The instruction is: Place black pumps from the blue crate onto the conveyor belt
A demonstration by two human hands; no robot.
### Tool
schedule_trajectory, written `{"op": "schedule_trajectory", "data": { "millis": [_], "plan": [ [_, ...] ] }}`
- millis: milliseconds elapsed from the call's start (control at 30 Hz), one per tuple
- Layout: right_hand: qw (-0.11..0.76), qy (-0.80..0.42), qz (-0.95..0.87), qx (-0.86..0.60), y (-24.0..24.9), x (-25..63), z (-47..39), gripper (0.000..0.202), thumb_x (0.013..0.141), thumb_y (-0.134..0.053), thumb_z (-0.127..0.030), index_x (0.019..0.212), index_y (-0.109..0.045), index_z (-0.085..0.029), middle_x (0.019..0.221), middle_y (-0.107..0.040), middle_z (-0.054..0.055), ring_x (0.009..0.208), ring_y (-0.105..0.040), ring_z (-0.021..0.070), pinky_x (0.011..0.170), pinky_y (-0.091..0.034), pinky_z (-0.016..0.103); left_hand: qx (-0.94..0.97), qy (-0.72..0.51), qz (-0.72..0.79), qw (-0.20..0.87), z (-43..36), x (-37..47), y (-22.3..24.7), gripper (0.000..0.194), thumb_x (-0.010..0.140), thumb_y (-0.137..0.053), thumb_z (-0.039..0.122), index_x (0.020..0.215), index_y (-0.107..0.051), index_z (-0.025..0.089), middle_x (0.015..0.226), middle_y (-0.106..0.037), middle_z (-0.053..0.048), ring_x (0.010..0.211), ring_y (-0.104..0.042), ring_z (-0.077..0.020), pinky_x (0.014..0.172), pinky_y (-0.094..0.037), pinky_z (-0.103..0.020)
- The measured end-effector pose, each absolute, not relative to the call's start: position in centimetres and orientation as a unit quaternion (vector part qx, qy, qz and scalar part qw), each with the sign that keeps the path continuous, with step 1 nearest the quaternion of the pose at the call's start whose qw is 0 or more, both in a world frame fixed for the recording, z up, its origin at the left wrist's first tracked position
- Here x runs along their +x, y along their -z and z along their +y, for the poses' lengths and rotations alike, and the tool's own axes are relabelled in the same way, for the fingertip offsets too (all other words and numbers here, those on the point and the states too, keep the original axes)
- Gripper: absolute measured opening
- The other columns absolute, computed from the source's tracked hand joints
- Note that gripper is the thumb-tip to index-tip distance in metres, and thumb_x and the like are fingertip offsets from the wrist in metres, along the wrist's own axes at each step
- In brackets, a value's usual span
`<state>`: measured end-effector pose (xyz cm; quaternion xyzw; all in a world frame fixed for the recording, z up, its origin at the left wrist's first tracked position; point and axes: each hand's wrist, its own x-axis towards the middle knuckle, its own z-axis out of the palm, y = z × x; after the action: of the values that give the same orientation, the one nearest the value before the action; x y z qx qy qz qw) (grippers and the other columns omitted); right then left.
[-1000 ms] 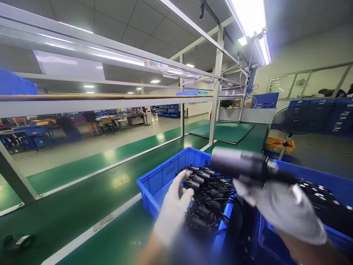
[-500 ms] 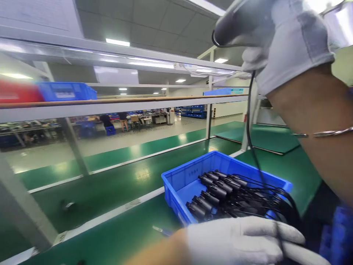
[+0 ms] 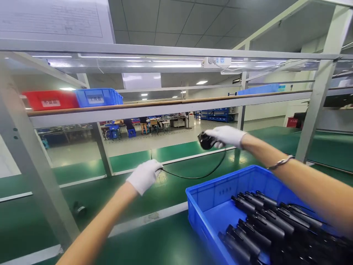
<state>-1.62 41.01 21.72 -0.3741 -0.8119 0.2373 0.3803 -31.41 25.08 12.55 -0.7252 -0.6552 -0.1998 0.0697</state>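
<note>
- Head view: right hand (image 3: 226, 135) grips a black cylindrical device (image 3: 205, 140) above the green conveyor belt (image 3: 116, 191).
- Left hand (image 3: 143, 176) pinches its black cable (image 3: 193, 175), which sags between the hands.
- Blue bin (image 3: 212, 198) of similar devices sits near right.

A white fabric glove is worn on the left hand (image 3: 145, 176), ending at the wrist with a plain cuff. A matching white glove is worn on the right hand (image 3: 226, 135). Both forearms are left bare, no sleeves being seen. A thin silver bangle (image 3: 280, 162) is worn on the right wrist.
</note>
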Motion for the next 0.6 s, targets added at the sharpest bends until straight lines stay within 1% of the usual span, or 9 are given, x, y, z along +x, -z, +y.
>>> {"op": "schedule_trajectory", "data": {
  "millis": [67,100,133,200,267,333,433,533,600],
  "plan": [
    [0.254,-0.220,-0.837,-0.432,-18.5,-5.2,43.3,0.047,0.109,-0.033,-0.039,0.098,-0.066,-0.008,0.079,-0.065,-0.001,0.063,-0.066,0.0053,0.064,-0.053,0.020,-0.722,0.133,-0.674,0.086,29.7,-33.9,-10.2,0.021,0.095,-0.051,0.021,0.104,-0.069,0.016,0.115,-0.065,-0.012,0.114,-0.059,-0.0273,0.103,-0.044,-0.051],
    [0.190,-0.209,-0.841,-0.462,-17.1,-7.2,44.4,0.033,0.103,-0.051,-0.040,0.098,-0.067,-0.011,0.083,-0.068,0.001,0.065,-0.066,0.0102,0.063,-0.057,0.026,-0.723,0.092,-0.679,0.086,31.8,-34.7,-8.5,0.017,0.094,-0.056,0.023,0.104,-0.067,0.014,0.115,-0.065,-0.010,0.113,-0.059,-0.0253,0.102,-0.045,-0.052],
    [0.138,-0.190,-0.843,-0.484,-15.8,-9.2,45.4,0.030,0.100,-0.058,-0.040,0.099,-0.067,-0.012,0.088,-0.070,0.003,0.071,-0.068,0.0132,0.067,-0.058,0.030,-0.725,0.052,-0.682,0.083,33.8,-35.3,-6.6,0.018,0.093,-0.060,0.026,0.104,-0.066,0.014,0.115,-0.066,-0.008,0.112,-0.060,-0.0238,0.101,-0.047,-0.051],
    [0.054,-0.153,-0.843,-0.514,-13.4,-12.9,47.0,0.028,0.097,-0.062,-0.039,0.102,-0.067,-0.012,0.097,-0.071,0.006,0.083,-0.069,0.0173,0.077,-0.058,0.036,-0.724,-0.017,-0.686,0.073,37.0,-36.0,-2.5,0.022,0.093,-0.062,0.030,0.107,-0.065,0.013,0.115,-0.065,-0.008,0.109,-0.062,-0.0226,0.098,-0.050,-0.048],
    [-0.011,-0.123,-0.843,-0.523,-11.3,-15.9,48.3,0.028,0.097,-0.063,-0.038,0.107,-0.067,-0.012,0.103,-0.070,0.007,0.090,-0.069,0.0190,0.082,-0.057,0.039,-0.720,-0.069,-0.687,0.062,39.2,-36.6,1.4,0.025,0.093,-0.062,0.032,0.110,-0.064,0.014,0.117,-0.065,-0.008,0.108,-0.062,-0.0225,0.096,-0.052,-0.047],
    [-0.065,-0.101,-0.845,-0.520,-9.5,-18.0,49.2,0.026,0.097,-0.062,-0.036,0.111,-0.066,-0.013,0.109,-0.069,0.007,0.093,-0.068,0.0195,0.084,-0.057,0.040,-0.716,-0.098,-0.689,0.049,40.5,-37.3,4.4,0.027,0.092,-0.063,0.032,0.113,-0.063,0.014,0.119,-0.064,-0.009,0.108,-0.062,-0.0227,0.095,-0.053,-0.047],
    [-0.124,-0.077,-0.851,-0.504,-7.2,-19.9,50.1,0.025,0.098,-0.062,-0.033,0.115,-0.064,-0.015,0.114,-0.066,0.007,0.096,-0.067,0.0198,0.084,-0.057,0.040,-0.709,-0.103,-0.697,0.035,41.2,-38.8,7.3,0.031,0.093,-0.062,0.031,0.119,-0.061,0.015,0.123,-0.062,-0.009,0.108,-0.063,-0.0229,0.093,-0.054,-0.046],
    [-0.158,-0.068,-0.859,-0.483,-6.0,-20.5,50.5,0.027,0.098,-0.062,-0.034,0.115,-0.064,-0.015,0.113,-0.066,0.007,0.094,-0.067,0.0198,0.082,-0.058,0.039,-0.705,-0.078,-0.705,0.023,40.6,-40.6,8.7,0.033,0.094,-0.061,0.031,0.123,-0.060,0.016,0.127,-0.061,-0.010,0.111,-0.062,-0.0236,0.096,-0.053,-0.048],
    [-0.160,-0.065,-0.864,-0.473,-6.3,-20.1,50.6,0.028,0.098,-0.061,-0.037,0.114,-0.064,-0.014,0.110,-0.067,0.007,0.092,-0.067,0.0194,0.081,-0.058,0.038,-0.700,-0.055,-0.712,0.016,39.6,-42.0,9.2,0.035,0.094,-0.060,0.031,0.126,-0.058,0.017,0.133,-0.058,-0.011,0.115,-0.060,-0.0244,0.100,-0.050,-0.050]
  ]
}}
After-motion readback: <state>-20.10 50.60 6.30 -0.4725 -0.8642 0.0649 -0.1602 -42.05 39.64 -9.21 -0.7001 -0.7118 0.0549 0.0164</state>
